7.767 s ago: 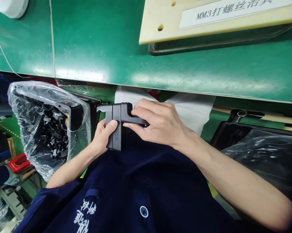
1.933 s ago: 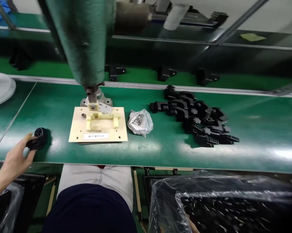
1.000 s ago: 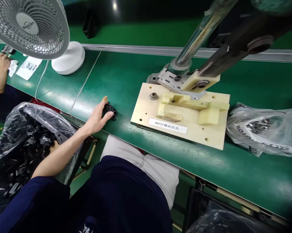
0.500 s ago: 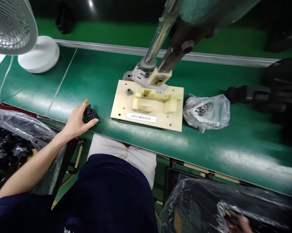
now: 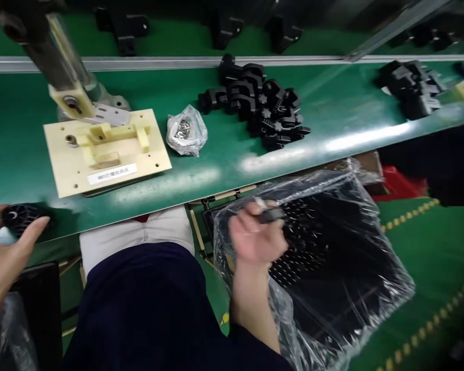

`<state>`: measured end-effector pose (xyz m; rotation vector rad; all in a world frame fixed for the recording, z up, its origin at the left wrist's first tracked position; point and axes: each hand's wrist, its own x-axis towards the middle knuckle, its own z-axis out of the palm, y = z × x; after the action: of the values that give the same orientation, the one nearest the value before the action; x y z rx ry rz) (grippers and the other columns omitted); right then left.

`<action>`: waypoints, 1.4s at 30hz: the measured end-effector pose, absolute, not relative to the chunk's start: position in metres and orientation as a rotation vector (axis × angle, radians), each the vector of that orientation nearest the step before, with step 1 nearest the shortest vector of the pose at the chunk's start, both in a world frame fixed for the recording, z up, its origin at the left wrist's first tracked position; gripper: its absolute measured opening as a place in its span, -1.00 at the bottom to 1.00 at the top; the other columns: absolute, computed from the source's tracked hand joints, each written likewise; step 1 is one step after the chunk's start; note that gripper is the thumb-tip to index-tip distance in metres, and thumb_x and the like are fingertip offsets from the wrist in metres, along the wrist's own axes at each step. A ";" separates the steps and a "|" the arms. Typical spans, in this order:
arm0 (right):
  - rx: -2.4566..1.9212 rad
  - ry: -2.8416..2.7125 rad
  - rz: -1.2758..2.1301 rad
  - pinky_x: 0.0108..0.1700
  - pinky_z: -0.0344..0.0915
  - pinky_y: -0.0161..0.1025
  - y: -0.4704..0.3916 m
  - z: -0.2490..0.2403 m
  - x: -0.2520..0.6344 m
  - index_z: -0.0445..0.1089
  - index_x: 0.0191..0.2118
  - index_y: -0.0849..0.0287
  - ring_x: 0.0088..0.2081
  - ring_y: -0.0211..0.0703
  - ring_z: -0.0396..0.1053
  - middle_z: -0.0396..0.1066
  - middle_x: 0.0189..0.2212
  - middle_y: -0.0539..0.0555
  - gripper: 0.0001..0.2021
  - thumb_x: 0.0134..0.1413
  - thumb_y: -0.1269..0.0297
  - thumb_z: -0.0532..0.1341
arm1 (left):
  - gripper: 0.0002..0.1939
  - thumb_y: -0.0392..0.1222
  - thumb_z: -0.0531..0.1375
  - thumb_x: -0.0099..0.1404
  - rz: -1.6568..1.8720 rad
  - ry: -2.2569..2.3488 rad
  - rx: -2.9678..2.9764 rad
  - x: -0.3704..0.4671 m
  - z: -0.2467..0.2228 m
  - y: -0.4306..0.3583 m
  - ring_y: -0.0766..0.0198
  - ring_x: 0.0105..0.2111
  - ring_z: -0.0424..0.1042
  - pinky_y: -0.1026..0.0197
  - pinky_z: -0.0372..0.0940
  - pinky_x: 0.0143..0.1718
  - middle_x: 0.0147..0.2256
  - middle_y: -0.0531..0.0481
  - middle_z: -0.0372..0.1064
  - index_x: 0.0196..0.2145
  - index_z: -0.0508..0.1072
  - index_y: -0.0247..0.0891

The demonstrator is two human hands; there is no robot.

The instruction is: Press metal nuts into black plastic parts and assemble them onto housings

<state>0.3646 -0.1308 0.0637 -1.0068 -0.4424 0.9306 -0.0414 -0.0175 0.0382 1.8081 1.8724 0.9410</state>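
Note:
At the left edge, my left hand point(image 5: 7, 257) has its thumb and fingers around a black ribbed plastic part point(image 5: 23, 215) by the bench's front edge. My right hand point(image 5: 255, 237), slightly blurred, is raised over a plastic-lined bin point(image 5: 343, 288). Its curled fingers hold a small dark plastic piece point(image 5: 271, 214), whose exact shape is smeared. Between the hands, a cream fixture plate point(image 5: 158, 149) with raised blocks and a white label sits under a press point(image 5: 57, 67). Many small dark pieces point(image 5: 301, 242) lie in the bin.
A clear bag of small metal screws point(image 5: 185, 131) lies right of the fixture. Black plastic parts point(image 5: 262, 103) are heaped farther along the green bench point(image 5: 201, 180). Another pile point(image 5: 413, 85) lies at the far right, near a red container point(image 5: 399, 183) below the bench.
The view has swung right. My right hand has come up from inside the lined bin with a small dark piece. My left hand stays at the ribbed part on the bench.

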 end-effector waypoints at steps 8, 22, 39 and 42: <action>-0.821 -0.669 1.396 0.04 0.33 -0.11 -0.089 0.040 0.184 0.41 -0.07 -0.05 -0.07 -0.16 0.43 0.49 -0.17 0.01 -0.79 0.15 0.21 0.27 | 0.06 -0.09 0.42 0.03 1.187 1.638 2.057 0.007 0.031 -0.049 -0.02 0.11 0.31 -0.09 0.30 0.10 0.07 -0.27 0.26 0.33 -0.10 -0.16; -1.405 -0.753 1.174 -0.13 0.42 -0.27 -0.101 0.033 0.182 0.33 -0.01 0.09 -0.19 -0.23 0.44 0.45 -0.16 0.07 -0.74 0.25 0.13 0.13 | 0.18 -0.21 0.40 0.09 1.002 1.049 2.070 0.052 0.028 -0.117 -0.08 0.34 -0.09 -0.17 0.15 0.23 0.38 -0.30 -0.32 0.35 -0.38 -0.03; -0.847 -1.138 1.490 -0.20 0.50 -0.09 -0.123 0.035 0.218 0.38 -0.03 -0.04 -0.15 -0.05 0.51 0.52 -0.18 0.08 -0.71 0.12 0.34 0.28 | -0.55 -0.17 0.17 0.27 0.765 1.526 1.098 0.056 0.044 -0.118 0.12 -0.14 0.49 0.07 0.41 -0.10 -0.11 -0.12 0.48 0.11 0.27 -0.24; -0.859 -1.137 1.624 -0.16 0.48 -0.03 -0.124 0.032 0.220 0.42 -0.10 -0.04 -0.11 -0.01 0.49 0.53 -0.21 0.07 -0.76 0.07 0.27 0.33 | -0.59 -0.19 0.11 0.32 0.709 1.504 1.278 0.052 0.045 -0.121 0.16 -0.18 0.49 0.11 0.43 -0.17 -0.15 -0.10 0.48 0.11 0.26 -0.24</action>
<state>0.2203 -0.1240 0.0322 -0.8595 -1.1370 1.6238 0.0518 -0.1210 0.0451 1.2784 1.5039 0.7087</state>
